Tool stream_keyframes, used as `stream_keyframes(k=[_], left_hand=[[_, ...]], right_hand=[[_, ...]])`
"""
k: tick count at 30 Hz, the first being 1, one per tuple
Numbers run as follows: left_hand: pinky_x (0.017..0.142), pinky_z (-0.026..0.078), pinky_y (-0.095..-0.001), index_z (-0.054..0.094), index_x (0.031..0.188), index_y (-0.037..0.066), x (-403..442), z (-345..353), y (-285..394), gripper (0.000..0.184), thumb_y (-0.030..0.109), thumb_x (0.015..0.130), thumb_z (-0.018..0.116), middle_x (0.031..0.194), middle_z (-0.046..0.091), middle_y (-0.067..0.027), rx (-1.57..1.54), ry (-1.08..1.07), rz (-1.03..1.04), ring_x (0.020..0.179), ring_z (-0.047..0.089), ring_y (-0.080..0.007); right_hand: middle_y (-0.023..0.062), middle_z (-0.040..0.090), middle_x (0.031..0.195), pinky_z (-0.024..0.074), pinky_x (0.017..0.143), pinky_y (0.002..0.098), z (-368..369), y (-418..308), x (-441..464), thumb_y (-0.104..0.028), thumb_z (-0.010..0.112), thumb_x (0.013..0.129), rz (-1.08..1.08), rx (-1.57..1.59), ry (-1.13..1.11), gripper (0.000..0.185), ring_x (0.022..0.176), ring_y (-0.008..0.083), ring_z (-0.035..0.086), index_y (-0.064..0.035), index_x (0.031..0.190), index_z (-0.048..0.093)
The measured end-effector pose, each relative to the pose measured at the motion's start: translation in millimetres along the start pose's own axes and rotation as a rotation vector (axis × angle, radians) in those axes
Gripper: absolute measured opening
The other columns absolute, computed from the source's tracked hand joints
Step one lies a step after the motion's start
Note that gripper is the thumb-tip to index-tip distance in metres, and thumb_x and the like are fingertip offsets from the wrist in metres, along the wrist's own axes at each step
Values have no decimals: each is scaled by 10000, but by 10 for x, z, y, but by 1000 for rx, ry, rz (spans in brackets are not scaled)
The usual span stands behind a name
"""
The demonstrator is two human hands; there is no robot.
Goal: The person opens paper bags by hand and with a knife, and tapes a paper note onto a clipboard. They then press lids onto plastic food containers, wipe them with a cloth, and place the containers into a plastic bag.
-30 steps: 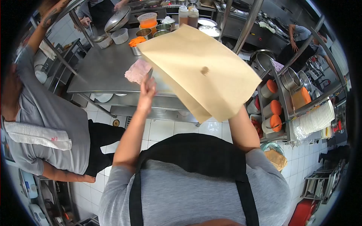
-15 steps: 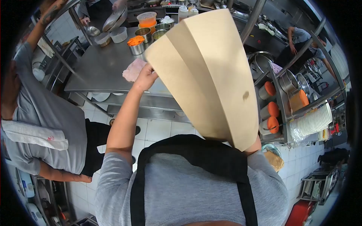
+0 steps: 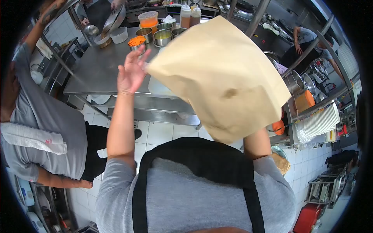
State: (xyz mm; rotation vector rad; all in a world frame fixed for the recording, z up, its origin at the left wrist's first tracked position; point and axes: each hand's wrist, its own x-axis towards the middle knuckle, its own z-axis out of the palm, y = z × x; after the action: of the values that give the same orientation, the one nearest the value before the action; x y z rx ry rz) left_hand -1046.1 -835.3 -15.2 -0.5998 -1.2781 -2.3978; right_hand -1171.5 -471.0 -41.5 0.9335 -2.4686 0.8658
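Note:
A large brown paper bag (image 3: 233,58) with a dark stain is held up in front of me over the table's near edge. At its left corner is my left hand (image 3: 133,73), raised with fingers spread and the palm showing. Whether its fingertips touch the bag's edge is unclear. My right forearm (image 3: 257,143) goes up behind the bag's lower right side. The bag hides my right hand. Part of a white board (image 3: 157,88) shows on the table beneath the bag.
The steel table (image 3: 97,73) bears metal pots, a pot of orange shreds (image 3: 136,42), plastic tubs and sauce bottles (image 3: 190,16). One co-worker (image 3: 50,112) stands close at left; another person pours from a bowl (image 3: 113,22) at the back. Stacked plates (image 3: 320,121) sit on the right shelf.
The bag has swung rightward and turned a broader face to me. My left hand has come off its edge and opened. The pink cloth near that hand no longer shows.

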Motion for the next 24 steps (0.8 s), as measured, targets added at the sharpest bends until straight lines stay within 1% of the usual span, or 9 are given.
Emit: stream_keyframes(k=[1,3,5,7,10,13,16,19,24], left_hand=[[1015,354,-448,378,1345,113,-18,233,-121,886,536,654,736,1385,343,-92,-137,16,50,1254,381,-286],[1002,376,-496,175,1436,193,-285,506,-598,1157,646,536,742,1450,263,-103,-48,96,-272,1283,359,-300],[960,410,-510,104,1448,185,-588,794,-1086,1156,669,583,699,1454,244,-104,-135,4,-545,1262,383,-303],[942,415,-515,71,1450,179,-846,1069,-1408,1064,644,684,645,1440,261,-110,-113,-107,-614,1244,396,-299],[952,382,-534,39,1450,219,-855,1293,-1429,960,625,766,578,1433,269,-106,-256,-24,-748,1256,364,-291],[945,325,-549,-47,1447,257,-684,1184,-1599,930,609,814,537,1443,226,-111,-178,97,-634,1282,301,-306],[942,320,-560,-50,1444,233,-205,1182,-1409,913,573,838,541,1406,273,-119,-9,173,-256,1272,298,-259],[951,310,-552,-32,1439,198,136,1381,-1132,857,536,873,516,1406,269,-123,118,265,-171,1275,292,-249],[843,411,-519,-19,1439,180,128,1212,-1004,995,585,783,611,1375,321,-159,209,612,-390,1183,434,-271]], right_hand=[[132,579,1144,452,851,369,43,-13,7,-260,536,882,-4,10,-5,387,1065,269,551,-66,1216,521],[132,578,1147,451,853,370,145,-50,35,-261,537,882,-3,21,-3,388,1067,269,550,-67,1217,521],[133,576,1149,450,855,371,118,-40,58,-262,537,881,-6,20,3,389,1070,269,548,-68,1218,520],[133,575,1151,450,858,372,14,-25,2,-263,537,881,3,9,9,391,1072,269,547,-69,1219,519],[134,573,1155,448,861,373,28,-23,71,-264,537,880,0,9,17,393,1076,269,545,-70,1221,519],[134,571,1158,447,865,374,172,-28,231,-265,537,879,-2,21,32,395,1079,269,543,-71,1223,518],[135,569,1162,446,868,375,277,-28,377,-267,538,878,1,34,47,397,1083,269,541,-72,1224,517],[136,567,1165,445,872,376,351,-28,463,-268,538,878,7,48,50,399,1087,269,538,-74,1226,516],[137,564,1171,442,878,378,419,-32,576,-270,538,876,10,57,63,403,1093,269,535,-76,1228,515]])
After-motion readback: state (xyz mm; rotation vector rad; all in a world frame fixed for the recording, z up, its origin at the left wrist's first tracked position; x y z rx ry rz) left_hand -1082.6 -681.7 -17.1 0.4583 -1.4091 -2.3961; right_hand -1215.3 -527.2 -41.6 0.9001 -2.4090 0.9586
